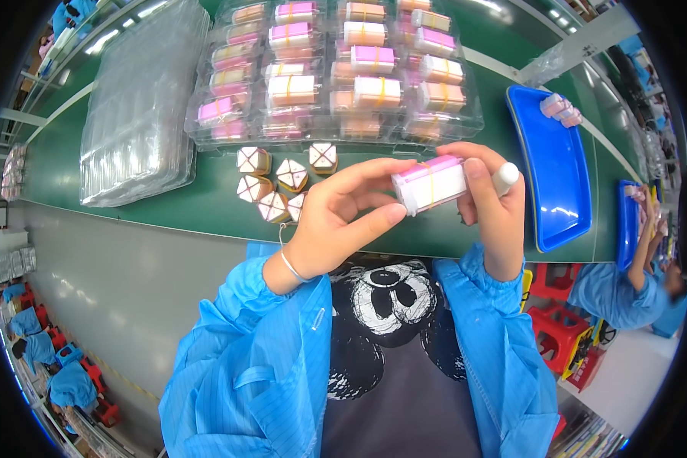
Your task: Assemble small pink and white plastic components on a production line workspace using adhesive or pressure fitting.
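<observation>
Left hand (324,227) half-curled, thumb and fingers on the left end of a pink-and-white banded bundle (433,185); right hand (500,204) grips its right end. Bundle's held tilted over near edge of green table (215,183). On table: loaded clear tray (466,127) ahead, clear tray stack (136,130) left of it, blue tray (555,187) right. Six banded blocks (291,175) near left hand. White cylinder (506,178) at right hand.

Left hand (332,210) and right hand (498,198) grip pink-and-white box (433,185), yellow band around it, over green worktop (214,206). Similar boxes in clear tray (467,126) ahead; clear tray stack (133,114) left, blue tray (561,179) right.
</observation>
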Demonstrator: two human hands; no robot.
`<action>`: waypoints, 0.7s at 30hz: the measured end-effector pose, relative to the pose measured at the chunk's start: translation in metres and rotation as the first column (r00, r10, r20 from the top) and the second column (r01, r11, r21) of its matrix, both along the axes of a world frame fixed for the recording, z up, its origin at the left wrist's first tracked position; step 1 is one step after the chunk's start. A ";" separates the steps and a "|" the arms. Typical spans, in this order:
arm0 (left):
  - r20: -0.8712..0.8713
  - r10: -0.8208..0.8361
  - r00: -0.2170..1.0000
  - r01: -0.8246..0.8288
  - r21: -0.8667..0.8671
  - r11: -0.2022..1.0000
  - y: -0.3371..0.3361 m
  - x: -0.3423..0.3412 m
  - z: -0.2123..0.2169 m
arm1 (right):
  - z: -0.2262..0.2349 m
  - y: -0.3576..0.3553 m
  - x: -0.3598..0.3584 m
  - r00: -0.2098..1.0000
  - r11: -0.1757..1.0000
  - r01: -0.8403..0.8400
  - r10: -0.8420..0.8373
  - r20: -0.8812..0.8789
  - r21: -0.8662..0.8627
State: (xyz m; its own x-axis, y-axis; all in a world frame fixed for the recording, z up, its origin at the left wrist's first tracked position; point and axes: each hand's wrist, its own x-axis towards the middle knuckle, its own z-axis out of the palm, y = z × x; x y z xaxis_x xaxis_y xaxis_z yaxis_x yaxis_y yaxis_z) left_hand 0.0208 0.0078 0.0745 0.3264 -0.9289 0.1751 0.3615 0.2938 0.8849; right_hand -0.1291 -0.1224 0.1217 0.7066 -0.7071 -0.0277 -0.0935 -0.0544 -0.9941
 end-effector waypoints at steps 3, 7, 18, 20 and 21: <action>-0.115 -0.065 0.991 0.068 0.020 0.997 0.004 -0.001 0.002 | -0.006 0.002 0.004 0.997 0.999 -0.024 0.021 0.077 0.041; -0.138 -0.089 0.986 0.088 -0.013 0.996 0.006 -0.004 0.000 | -0.001 0.005 0.012 0.988 0.993 -0.072 0.058 0.146 0.090; 0.074 -0.068 0.995 0.076 -0.118 0.990 0.007 -0.009 -0.002 | 0.007 0.007 0.022 0.976 0.951 -0.202 0.175 0.131 0.235; 0.175 -0.067 0.982 0.088 -0.113 0.990 0.008 -0.009 0.001 | 0.002 0.014 0.026 0.975 0.962 -0.171 0.133 0.178 0.215; 0.223 -0.069 0.972 0.096 -0.112 0.989 0.008 -0.009 0.002 | 0.000 0.017 0.028 0.973 0.967 -0.151 0.110 0.200 0.203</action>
State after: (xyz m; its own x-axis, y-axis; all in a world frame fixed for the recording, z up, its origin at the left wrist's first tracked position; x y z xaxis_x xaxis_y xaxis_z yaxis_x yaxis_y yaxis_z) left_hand 0.0117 0.0154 0.0768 0.1914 -0.9183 0.3464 0.1914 0.3811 0.9045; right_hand -0.1011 -0.1054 0.1220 0.7997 -0.5998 -0.0285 0.0877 0.1636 -0.9826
